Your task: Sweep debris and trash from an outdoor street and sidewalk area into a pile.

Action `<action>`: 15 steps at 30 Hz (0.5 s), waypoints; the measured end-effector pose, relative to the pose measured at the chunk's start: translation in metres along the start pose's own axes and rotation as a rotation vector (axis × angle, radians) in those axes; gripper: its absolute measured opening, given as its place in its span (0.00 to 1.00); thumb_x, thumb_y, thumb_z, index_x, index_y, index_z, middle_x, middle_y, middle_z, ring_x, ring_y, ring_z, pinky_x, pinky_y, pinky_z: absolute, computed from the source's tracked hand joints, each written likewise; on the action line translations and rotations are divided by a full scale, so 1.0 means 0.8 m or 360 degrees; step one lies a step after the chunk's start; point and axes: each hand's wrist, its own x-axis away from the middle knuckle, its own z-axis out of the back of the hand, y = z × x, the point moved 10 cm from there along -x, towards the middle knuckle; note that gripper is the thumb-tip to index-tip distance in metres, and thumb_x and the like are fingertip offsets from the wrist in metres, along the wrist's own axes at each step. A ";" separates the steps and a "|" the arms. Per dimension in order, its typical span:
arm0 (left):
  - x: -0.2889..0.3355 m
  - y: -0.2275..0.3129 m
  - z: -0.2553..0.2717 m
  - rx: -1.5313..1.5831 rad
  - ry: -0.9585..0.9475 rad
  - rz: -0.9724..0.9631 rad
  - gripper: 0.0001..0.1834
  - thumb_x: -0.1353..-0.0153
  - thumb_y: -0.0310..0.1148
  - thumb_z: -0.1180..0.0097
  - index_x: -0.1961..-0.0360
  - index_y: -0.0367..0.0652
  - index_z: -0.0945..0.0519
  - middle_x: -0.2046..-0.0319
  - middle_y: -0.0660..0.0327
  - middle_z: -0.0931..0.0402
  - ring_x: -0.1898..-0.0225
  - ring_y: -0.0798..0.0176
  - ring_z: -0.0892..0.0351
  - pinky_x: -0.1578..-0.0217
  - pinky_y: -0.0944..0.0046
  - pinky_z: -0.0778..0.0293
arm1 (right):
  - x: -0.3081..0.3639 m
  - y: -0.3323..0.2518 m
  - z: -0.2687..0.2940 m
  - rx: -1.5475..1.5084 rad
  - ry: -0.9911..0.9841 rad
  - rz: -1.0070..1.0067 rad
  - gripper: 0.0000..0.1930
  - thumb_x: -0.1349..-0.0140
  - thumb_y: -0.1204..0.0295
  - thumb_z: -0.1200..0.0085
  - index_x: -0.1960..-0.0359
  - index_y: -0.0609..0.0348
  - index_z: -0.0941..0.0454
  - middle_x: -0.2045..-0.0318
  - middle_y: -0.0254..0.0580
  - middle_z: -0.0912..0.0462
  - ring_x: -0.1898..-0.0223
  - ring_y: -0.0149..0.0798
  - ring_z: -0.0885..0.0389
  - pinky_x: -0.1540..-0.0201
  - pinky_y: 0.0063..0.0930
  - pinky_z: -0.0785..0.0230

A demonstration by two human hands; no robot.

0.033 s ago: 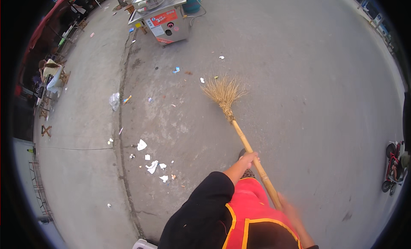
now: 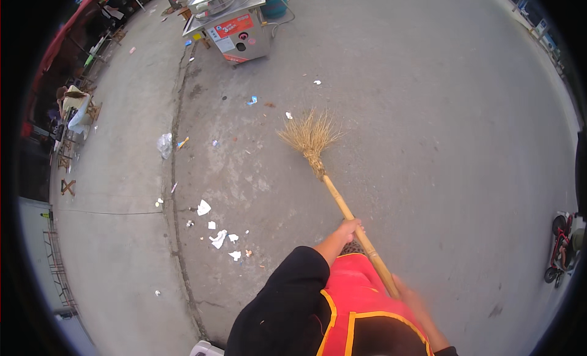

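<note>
A straw broom (image 2: 333, 188) with a long bamboo handle slants away from my body, its fanned bristles spread over the grey pavement. My left hand (image 2: 350, 229) is closed round the middle of the handle. Lower down, beside my red apron (image 2: 354, 285) with yellow edging, my right hand (image 2: 403, 292) holds the handle near its upper end; motion blurs it somewhat. A small white scrap (image 2: 288, 115) lies just left of the bristles. Farther left, several crumpled pieces of white paper (image 2: 217, 238) lie scattered on the ground.
A metal food cart (image 2: 241, 38) stands at the far left, beside a blue-green cylinder (image 2: 274, 4). A clear plastic bag (image 2: 164, 145) rests by the pavement seam. A person (image 2: 74, 99) sits at the left edge. A red scooter (image 2: 559, 249) is at the right.
The broom's bristles have swung slightly left, and my left hand has shifted left with the handle. The scooter at the right edge has shifted slightly down in the picture.
</note>
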 end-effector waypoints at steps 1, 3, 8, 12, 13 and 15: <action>-0.003 0.010 0.024 0.0056 0.0074 0.0034 0.07 0.54 0.25 0.58 0.73 0.36 0.38 0.81 0.58 0.39 0.80 0.62 0.35 0.78 0.60 0.30 | -0.020 -0.019 -0.003 0.0171 -0.0180 0.0032 0.31 0.59 0.73 0.53 0.50 0.51 0.48 0.67 0.54 0.30 0.65 0.52 0.31 0.64 0.30 0.39; -0.004 0.043 0.059 0.0214 0.0285 0.0062 0.05 0.55 0.24 0.60 0.74 0.37 0.38 0.81 0.58 0.40 0.80 0.62 0.36 0.77 0.60 0.32 | -0.062 -0.023 0.004 0.0351 -0.0372 0.0077 0.30 0.59 0.73 0.53 0.50 0.50 0.48 0.66 0.54 0.30 0.65 0.52 0.31 0.64 0.30 0.39; 0.000 0.105 0.012 0.0631 0.0516 0.0087 0.03 0.55 0.25 0.60 0.77 0.40 0.40 0.82 0.59 0.41 0.81 0.61 0.38 0.77 0.61 0.34 | -0.135 -0.049 0.086 0.0774 -0.0159 0.0389 0.30 0.62 0.76 0.54 0.52 0.47 0.44 0.68 0.52 0.29 0.68 0.50 0.30 0.66 0.34 0.38; -0.031 0.109 -0.121 0.0551 0.0161 0.0144 0.04 0.55 0.27 0.59 0.77 0.40 0.40 0.82 0.59 0.41 0.81 0.62 0.37 0.78 0.62 0.34 | -0.124 -0.039 0.162 0.0830 0.0175 0.0410 0.30 0.64 0.78 0.53 0.53 0.47 0.42 0.72 0.51 0.28 0.70 0.49 0.30 0.67 0.35 0.37; -0.041 0.108 -0.157 0.0510 0.0033 0.0161 0.05 0.55 0.27 0.58 0.77 0.39 0.39 0.82 0.59 0.41 0.81 0.62 0.37 0.78 0.62 0.34 | -0.120 -0.039 0.178 0.0850 0.0306 0.0327 0.31 0.65 0.79 0.53 0.53 0.46 0.43 0.73 0.51 0.28 0.70 0.49 0.30 0.68 0.35 0.37; -0.059 0.124 -0.219 0.0273 -0.0198 0.0143 0.05 0.55 0.26 0.57 0.77 0.38 0.38 0.82 0.59 0.39 0.81 0.62 0.36 0.78 0.62 0.32 | -0.112 -0.066 0.189 0.0813 0.0385 0.0161 0.31 0.65 0.79 0.53 0.52 0.47 0.43 0.73 0.52 0.28 0.71 0.49 0.30 0.68 0.35 0.37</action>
